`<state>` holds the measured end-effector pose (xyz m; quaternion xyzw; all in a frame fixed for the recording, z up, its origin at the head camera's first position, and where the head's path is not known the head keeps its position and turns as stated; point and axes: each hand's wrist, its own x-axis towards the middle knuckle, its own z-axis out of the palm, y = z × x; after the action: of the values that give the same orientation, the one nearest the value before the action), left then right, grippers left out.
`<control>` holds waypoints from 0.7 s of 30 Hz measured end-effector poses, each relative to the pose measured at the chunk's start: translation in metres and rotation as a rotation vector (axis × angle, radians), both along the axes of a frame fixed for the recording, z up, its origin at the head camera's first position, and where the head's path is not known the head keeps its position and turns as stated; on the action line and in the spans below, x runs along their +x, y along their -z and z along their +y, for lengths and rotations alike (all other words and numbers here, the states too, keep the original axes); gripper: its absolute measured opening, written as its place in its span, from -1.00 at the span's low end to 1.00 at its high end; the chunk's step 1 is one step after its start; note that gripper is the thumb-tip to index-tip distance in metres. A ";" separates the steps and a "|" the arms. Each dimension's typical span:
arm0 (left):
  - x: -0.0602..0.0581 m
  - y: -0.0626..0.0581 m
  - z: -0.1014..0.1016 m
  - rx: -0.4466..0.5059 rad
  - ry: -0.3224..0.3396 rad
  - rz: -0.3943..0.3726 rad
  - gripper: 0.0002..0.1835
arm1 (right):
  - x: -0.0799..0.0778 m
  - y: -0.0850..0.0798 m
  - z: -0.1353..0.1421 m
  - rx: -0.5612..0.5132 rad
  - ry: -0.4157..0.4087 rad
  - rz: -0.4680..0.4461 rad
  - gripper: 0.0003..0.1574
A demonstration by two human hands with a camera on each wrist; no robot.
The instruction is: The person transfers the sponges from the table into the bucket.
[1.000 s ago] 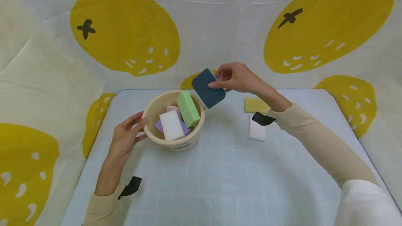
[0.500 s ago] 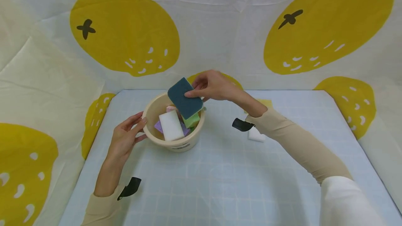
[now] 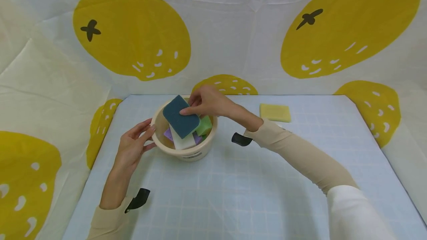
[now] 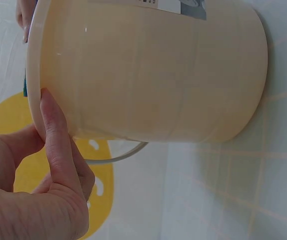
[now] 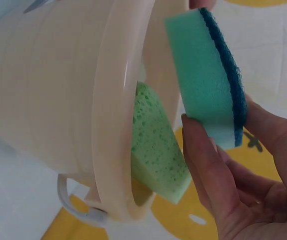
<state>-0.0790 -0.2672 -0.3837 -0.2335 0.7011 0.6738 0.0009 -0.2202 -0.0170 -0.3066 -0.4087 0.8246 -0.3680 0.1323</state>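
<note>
My right hand pinches a scouring sponge by its edge, over the mouth of a cream bucket. In the right wrist view the sponge shows a dark blue scrubbing face and a turquoise foam body. My left hand grips the bucket's left rim between thumb and fingers, as the bucket in the left wrist view also shows. Inside the bucket lie a white sponge, a light green sponge and a purple one. The scouring sponge partly covers them.
A yellow sponge lies on the pale blue checked table, right of the bucket. A white sponge beside it is almost wholly behind my right sleeve. Cloth with yellow fruit prints hangs behind the table.
My right hand has carried the scouring sponge leftward and down, from beyond the bucket's right rim to over its contents. The left hand has stayed at the rim.
</note>
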 end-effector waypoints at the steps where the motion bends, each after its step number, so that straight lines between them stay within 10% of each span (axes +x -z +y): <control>1: 0.000 0.000 0.000 0.002 0.001 0.001 -0.32 | 0.001 0.001 -0.002 0.000 -0.007 0.027 -0.65; 21: 0.001 0.000 0.000 0.026 0.014 0.028 -0.29 | 0.027 0.004 -0.032 0.142 -0.063 0.112 -0.47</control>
<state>-0.0776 -0.2670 -0.3837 -0.2192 0.6938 0.6860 -0.0012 -0.1930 -0.0491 -0.3111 -0.4438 0.8416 -0.2810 0.1261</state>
